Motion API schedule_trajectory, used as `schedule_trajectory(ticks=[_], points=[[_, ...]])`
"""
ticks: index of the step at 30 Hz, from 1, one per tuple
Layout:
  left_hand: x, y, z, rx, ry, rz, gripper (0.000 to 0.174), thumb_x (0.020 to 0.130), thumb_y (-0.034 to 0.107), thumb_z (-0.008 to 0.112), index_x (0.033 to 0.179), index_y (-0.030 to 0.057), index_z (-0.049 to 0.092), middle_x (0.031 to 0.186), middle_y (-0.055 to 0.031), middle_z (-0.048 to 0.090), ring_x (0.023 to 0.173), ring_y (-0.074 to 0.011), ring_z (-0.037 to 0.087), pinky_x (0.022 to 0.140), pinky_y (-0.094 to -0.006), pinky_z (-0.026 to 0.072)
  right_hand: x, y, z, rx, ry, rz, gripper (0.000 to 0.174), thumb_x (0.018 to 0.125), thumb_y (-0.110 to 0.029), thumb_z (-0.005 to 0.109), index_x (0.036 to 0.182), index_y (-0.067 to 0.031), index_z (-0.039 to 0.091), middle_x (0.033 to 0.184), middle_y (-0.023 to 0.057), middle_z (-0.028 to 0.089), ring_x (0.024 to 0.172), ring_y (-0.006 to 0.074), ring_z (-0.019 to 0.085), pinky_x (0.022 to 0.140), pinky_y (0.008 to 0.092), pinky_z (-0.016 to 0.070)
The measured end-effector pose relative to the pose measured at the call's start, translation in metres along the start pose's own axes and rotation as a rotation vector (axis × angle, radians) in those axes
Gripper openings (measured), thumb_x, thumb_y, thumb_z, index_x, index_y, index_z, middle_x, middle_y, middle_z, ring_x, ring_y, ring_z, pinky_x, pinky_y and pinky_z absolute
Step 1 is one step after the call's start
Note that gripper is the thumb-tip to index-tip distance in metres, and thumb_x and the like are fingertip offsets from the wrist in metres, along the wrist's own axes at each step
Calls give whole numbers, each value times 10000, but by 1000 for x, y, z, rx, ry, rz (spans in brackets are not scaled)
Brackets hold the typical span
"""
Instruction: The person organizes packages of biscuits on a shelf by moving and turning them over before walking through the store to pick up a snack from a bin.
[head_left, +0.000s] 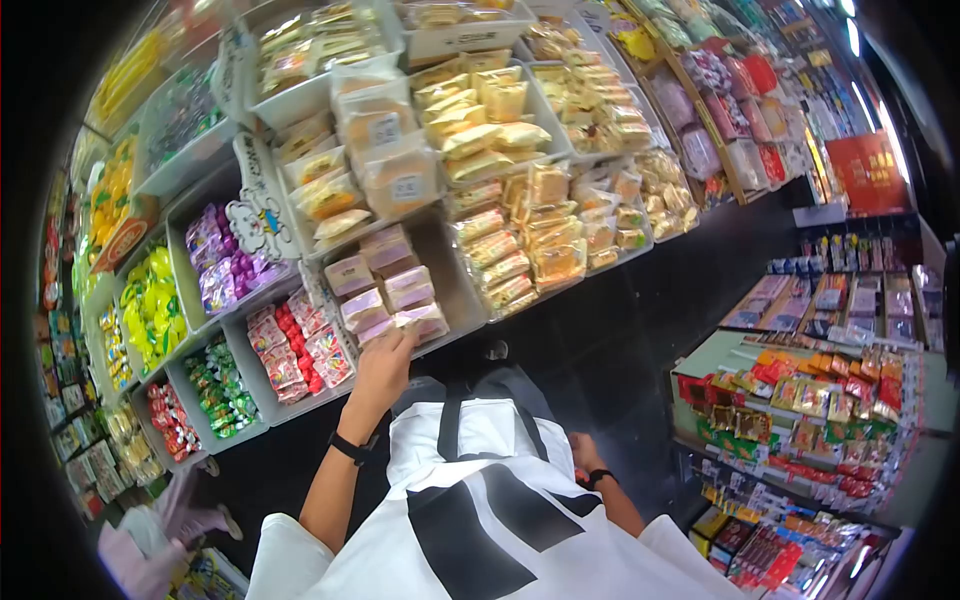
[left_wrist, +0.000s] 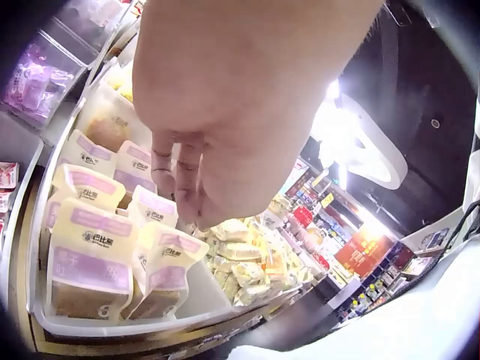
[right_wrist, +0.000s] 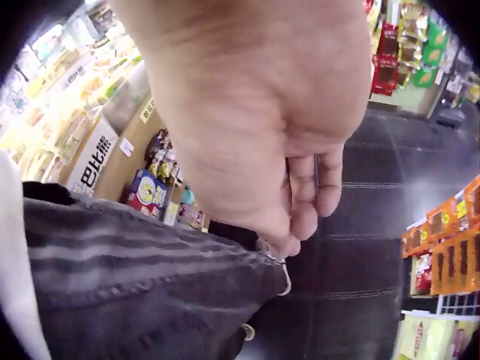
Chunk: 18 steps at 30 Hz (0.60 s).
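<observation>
My left hand (head_left: 388, 362) reaches over the front of a grey bin (head_left: 462, 290) of small packaged cakes (head_left: 408, 287) in cream and purple wrappers. In the left wrist view the fingers (left_wrist: 187, 180) point down, loosely bent, just above the front packs (left_wrist: 94, 259); nothing shows held between them. The packs stand upright, with brown cake showing at the bottom. My right hand (head_left: 582, 455) hangs low at my side. In the right wrist view its fingers (right_wrist: 304, 217) are loosely curled and hold nothing, beside the dark shorts (right_wrist: 142, 277).
Bins of yellow-wrapped snacks (head_left: 490, 120) stand behind and to the right. Red and white candies (head_left: 300, 345) and green-wrapped candies (head_left: 218, 390) lie to the left. Across the dark aisle floor (head_left: 640, 310) is another shelf of packets (head_left: 800, 400). Another person (head_left: 150, 540) is at lower left.
</observation>
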<state>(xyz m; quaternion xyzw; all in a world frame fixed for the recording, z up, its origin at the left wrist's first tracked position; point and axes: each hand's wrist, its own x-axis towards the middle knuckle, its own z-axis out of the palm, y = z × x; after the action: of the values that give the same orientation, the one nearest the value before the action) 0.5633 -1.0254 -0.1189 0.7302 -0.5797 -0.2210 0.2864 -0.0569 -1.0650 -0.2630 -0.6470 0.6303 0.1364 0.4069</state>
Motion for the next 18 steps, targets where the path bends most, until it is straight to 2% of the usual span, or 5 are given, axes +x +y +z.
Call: schedule_trajectory(ticks=[2,5,9,17,18], points=[[4,18,9,27,31,37,274,928,-17,680,1189,54,719,1012,-158,698,1017,-422,708,890,-533,562,19,-27,-28,34,-24,19,199,883,-32,784,1074,-51,835,954,145,853,877,207,829,810,374,644],[21,50,28,60,20,40,224,932,-6,684,1143,59,723,988,-156,698,992,-422,711,877,-538,558,29,-25,-71,77,5,-117,188,852,-52,866,1032,-19,819,946,120,859,868,149,812,783,334,627],[62,119,61,88,45,138,143,992,38,682,1124,63,731,949,-168,707,908,-428,718,799,-538,557,34,-6,-128,224,85,-49,176,794,4,874,956,-4,806,820,124,842,788,176,820,749,342,632],[162,314,110,-56,82,388,204,996,16,737,1191,71,754,978,-144,750,889,-394,740,768,-476,586,33,108,-115,520,165,41,215,828,7,894,1019,2,797,854,111,850,815,176,829,811,343,642],[173,330,116,-62,93,449,203,979,-18,752,1164,65,761,1004,-130,767,831,-314,753,749,-413,585,28,119,-107,509,171,52,242,823,0,907,1040,3,799,857,101,849,816,176,828,832,351,649]])
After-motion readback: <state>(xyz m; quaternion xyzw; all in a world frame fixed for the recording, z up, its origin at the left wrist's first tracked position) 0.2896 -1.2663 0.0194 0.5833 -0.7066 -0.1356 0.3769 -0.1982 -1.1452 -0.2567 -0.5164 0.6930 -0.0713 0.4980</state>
